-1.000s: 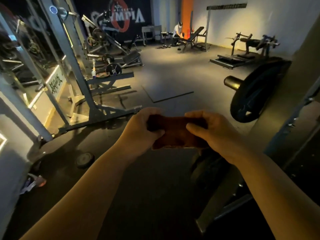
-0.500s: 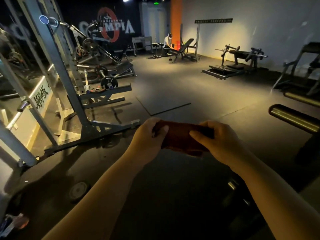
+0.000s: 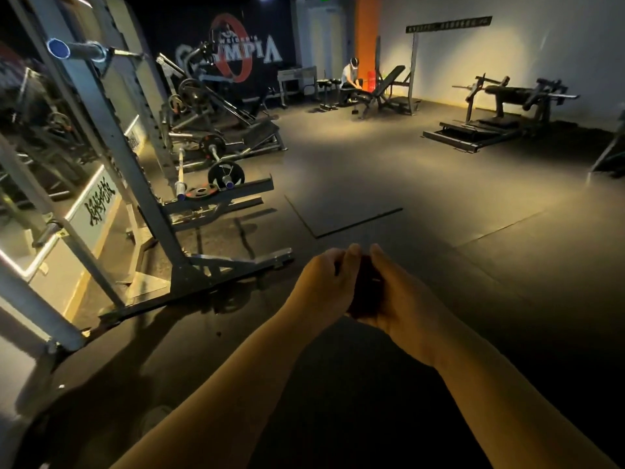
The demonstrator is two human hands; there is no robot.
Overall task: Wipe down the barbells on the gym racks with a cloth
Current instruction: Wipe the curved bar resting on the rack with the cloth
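**Cloth bunched between both grips, barbells off to the left**

The left grip [image 3: 324,286] and the right grip [image 3: 397,299] meet in front of the person. Their fingers curl inward, and both hold a dark cloth [image 3: 367,294] pressed between them. The cloth is bunched small. Only a dark wedge of it shows between the palms, and its colour is hard to tell in the dim light. Above it the tops of the two grips nearly touch.

Up and far to the left of the grips, a racked barbell [image 3: 79,50] sits high on a grey rack [image 3: 111,147], its blue-capped end toward the camera. The rack's foot runs across the floor [image 3: 422,204] and ends a little to the left of the left grip. Beyond that foot, a low barbell [image 3: 180,170] lies on a second frame beside a black weight plate [image 3: 226,174]. Both barbells are well apart from the cloth.

Straight ahead of the grips a dark rectangular mat [image 3: 341,214] lies on the floor. Far beyond it a person [image 3: 350,77] sits bent over by an incline bench [image 3: 390,84]. Ahead and to the right of the right grip, a low machine [image 3: 500,106] stands near the pale wall.
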